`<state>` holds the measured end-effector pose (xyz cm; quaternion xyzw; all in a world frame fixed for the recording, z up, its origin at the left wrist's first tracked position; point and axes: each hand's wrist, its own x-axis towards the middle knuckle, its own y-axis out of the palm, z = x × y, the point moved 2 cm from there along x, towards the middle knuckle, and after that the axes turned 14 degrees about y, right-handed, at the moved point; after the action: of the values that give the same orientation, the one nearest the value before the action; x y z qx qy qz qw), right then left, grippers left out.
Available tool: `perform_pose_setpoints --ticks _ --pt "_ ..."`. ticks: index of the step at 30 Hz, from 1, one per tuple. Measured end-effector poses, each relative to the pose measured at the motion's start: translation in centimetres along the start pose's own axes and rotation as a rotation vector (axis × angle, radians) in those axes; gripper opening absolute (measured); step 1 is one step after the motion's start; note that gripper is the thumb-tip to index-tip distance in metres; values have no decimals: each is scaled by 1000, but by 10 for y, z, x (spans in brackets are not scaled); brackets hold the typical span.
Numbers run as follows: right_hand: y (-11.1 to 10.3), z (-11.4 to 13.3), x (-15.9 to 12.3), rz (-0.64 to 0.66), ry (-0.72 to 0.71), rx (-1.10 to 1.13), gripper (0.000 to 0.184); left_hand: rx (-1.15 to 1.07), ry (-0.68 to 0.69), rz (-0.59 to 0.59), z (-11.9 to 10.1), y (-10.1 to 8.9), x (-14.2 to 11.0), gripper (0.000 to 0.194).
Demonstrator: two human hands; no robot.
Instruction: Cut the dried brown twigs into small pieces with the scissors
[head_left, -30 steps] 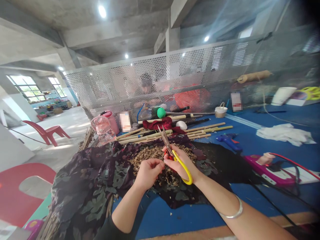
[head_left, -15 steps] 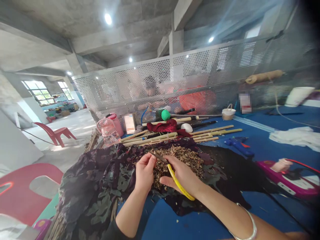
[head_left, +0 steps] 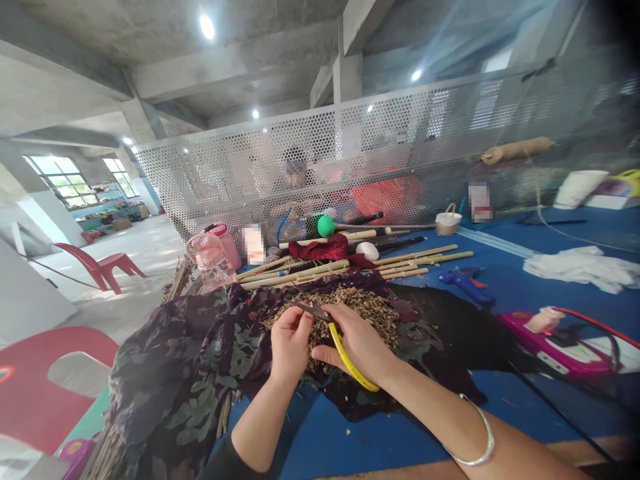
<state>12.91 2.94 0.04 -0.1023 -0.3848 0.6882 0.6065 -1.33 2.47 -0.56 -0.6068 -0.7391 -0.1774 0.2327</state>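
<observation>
My right hand grips yellow-handled scissors. Their dark blades point left, lying low over a heap of brown dried plant bits. My left hand is curled just below the blade tips, its fingers pinched on something small that I cannot make out. Both hands hover over the heap, which lies on a dark leaf-patterned cloth spread on the blue table.
Bamboo sticks, red fabric, a green ball and a pink bottle lie beyond the heap. A blue glue gun and pink device sit right. Behind the perforated screen sits a person. Red chairs stand left.
The scissors swung down from pointing upward to lying flat with blades pointing left. My left hand moved up to the blade tips. Both hands sit closer to the heap.
</observation>
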Motion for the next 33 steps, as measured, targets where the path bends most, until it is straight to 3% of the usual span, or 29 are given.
perform_pose_setpoints --ticks 16,28,33 --pt "1 -3 2 17 76 -31 54 216 72 -29 -9 -1 0 20" --pt "4 -4 1 24 73 -55 39 152 5 -18 1 -3 2 24" --pt "2 -1 0 26 66 -159 54 91 -8 -24 6 -3 4 25"
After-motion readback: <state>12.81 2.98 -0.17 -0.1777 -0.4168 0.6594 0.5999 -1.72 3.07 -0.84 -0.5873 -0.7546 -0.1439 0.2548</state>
